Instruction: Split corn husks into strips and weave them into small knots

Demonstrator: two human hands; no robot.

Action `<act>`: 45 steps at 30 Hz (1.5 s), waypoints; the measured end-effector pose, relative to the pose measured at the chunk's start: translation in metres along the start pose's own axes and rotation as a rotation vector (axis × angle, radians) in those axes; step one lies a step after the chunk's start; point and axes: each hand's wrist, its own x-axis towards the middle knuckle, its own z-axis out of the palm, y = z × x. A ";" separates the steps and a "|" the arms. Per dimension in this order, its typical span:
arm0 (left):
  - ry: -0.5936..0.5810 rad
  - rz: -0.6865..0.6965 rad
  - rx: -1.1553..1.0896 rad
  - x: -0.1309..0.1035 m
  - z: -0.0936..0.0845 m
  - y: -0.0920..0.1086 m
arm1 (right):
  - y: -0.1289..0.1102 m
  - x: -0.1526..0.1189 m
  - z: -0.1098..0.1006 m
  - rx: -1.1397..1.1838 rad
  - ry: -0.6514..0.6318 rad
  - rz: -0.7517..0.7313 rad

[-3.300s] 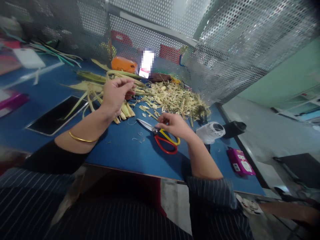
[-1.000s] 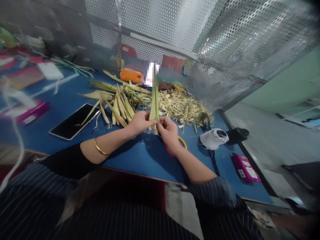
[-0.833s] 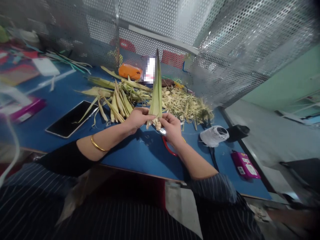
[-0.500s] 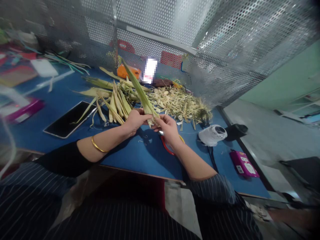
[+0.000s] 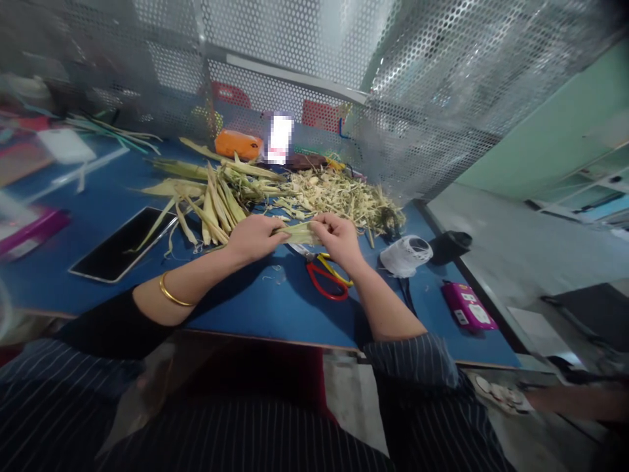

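A pale green corn husk [image 5: 301, 233] is stretched level between my two hands, just above the table. My left hand [image 5: 255, 237] pinches its left end between thumb and fingers. At the other end my right hand [image 5: 338, 239] grips it the same way. Below the husk lie scissors [image 5: 328, 278] with one red and one yellow handle, their blades partly under it. Long dried corn husks [image 5: 221, 203] are bunched beyond my left hand. A heap of cut husk scraps [image 5: 339, 190] spreads behind my right hand.
On the blue table [image 5: 236, 301] lie a dark tablet [image 5: 125, 246] at left and a white thread spool [image 5: 405, 255] at right. Further right is a purple pack [image 5: 469, 306]. An orange pouch [image 5: 238, 144] and a lit phone [image 5: 280, 139] stand before the perforated metal screen [image 5: 289, 39].
The husk has gone from standing upright to lying level between my hands. My hands have moved apart, and more of the scissors shows. The whole view has shifted slightly.
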 end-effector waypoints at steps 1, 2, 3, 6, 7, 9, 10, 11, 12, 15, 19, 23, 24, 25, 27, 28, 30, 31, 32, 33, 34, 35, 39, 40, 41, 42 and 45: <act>-0.021 -0.042 -0.020 0.002 0.001 -0.003 | -0.001 0.000 -0.003 -0.025 0.005 0.001; -0.035 -0.090 -0.071 0.004 0.001 -0.006 | -0.002 -0.001 -0.008 -0.066 0.007 -0.002; -0.035 -0.147 -0.147 0.006 0.000 -0.009 | -0.004 -0.004 -0.014 -0.124 -0.003 -0.009; -0.031 -0.358 -0.466 0.011 -0.003 -0.017 | -0.007 -0.019 -0.034 -0.394 -0.230 -0.044; -0.034 -0.424 -0.538 0.012 -0.004 -0.019 | -0.008 -0.026 -0.039 -0.462 -0.369 -0.021; -0.023 -0.524 -0.627 0.014 -0.005 -0.020 | -0.008 -0.040 -0.044 -0.596 -0.549 -0.013; -0.014 -0.554 -0.653 0.015 -0.005 -0.020 | -0.007 -0.045 -0.044 -0.665 -0.565 -0.033; 0.000 -0.573 -0.673 0.016 -0.005 -0.019 | -0.006 -0.050 -0.042 -0.717 -0.561 -0.049; 0.013 -0.583 -0.688 0.016 -0.005 -0.018 | -0.005 -0.053 -0.039 -0.762 -0.546 -0.063; 0.035 -0.575 -0.691 0.016 -0.002 -0.015 | -0.002 -0.055 -0.029 -0.842 -0.515 -0.081; 0.054 -0.525 -0.636 0.015 -0.001 -0.014 | 0.005 -0.050 -0.021 -0.726 -0.500 0.003; 0.124 -0.512 -0.592 0.015 -0.006 -0.015 | 0.012 -0.045 -0.020 -0.182 -0.362 0.199; 0.153 -0.500 -0.583 0.016 -0.007 -0.016 | 0.012 -0.044 -0.020 -0.012 -0.313 0.250; 0.180 -0.486 -0.576 0.016 -0.008 -0.016 | 0.011 -0.044 -0.020 0.144 -0.274 0.291; 0.222 -0.465 -0.564 0.017 -0.009 -0.018 | 0.007 -0.043 -0.021 0.361 -0.239 0.338; 0.231 -0.463 -0.560 0.017 -0.010 -0.018 | 0.005 -0.043 -0.022 0.412 -0.237 0.351; 0.231 -0.464 -0.554 0.017 -0.011 -0.018 | 0.003 -0.043 -0.024 0.422 -0.244 0.353; 0.227 -0.460 -0.551 0.016 -0.012 -0.017 | 0.003 -0.043 -0.025 0.396 -0.247 0.340; 0.222 -0.456 -0.549 0.016 -0.013 -0.016 | 0.004 -0.043 -0.025 0.358 -0.248 0.324; 0.218 -0.452 -0.546 0.016 -0.013 -0.015 | 0.006 -0.043 -0.026 0.312 -0.248 0.305; 0.215 -0.450 -0.545 0.015 -0.014 -0.013 | 0.008 -0.043 -0.026 0.265 -0.246 0.283; 0.209 -0.450 -0.546 0.014 -0.014 -0.012 | 0.009 -0.043 -0.026 0.221 -0.243 0.263; 0.112 -0.475 -0.610 0.012 -0.007 -0.007 | 0.011 -0.045 -0.024 0.122 -0.247 0.220; 0.070 -0.471 -0.635 0.011 -0.004 -0.006 | 0.011 -0.045 -0.023 0.109 -0.250 0.216; 0.028 -0.461 -0.657 0.010 -0.001 -0.004 | 0.011 -0.045 -0.023 0.100 -0.251 0.212; -0.010 -0.449 -0.676 0.009 0.003 -0.003 | 0.011 -0.045 -0.022 0.095 -0.250 0.207; -0.082 -0.445 -0.722 0.006 0.011 0.000 | 0.013 -0.045 -0.022 0.099 -0.236 0.198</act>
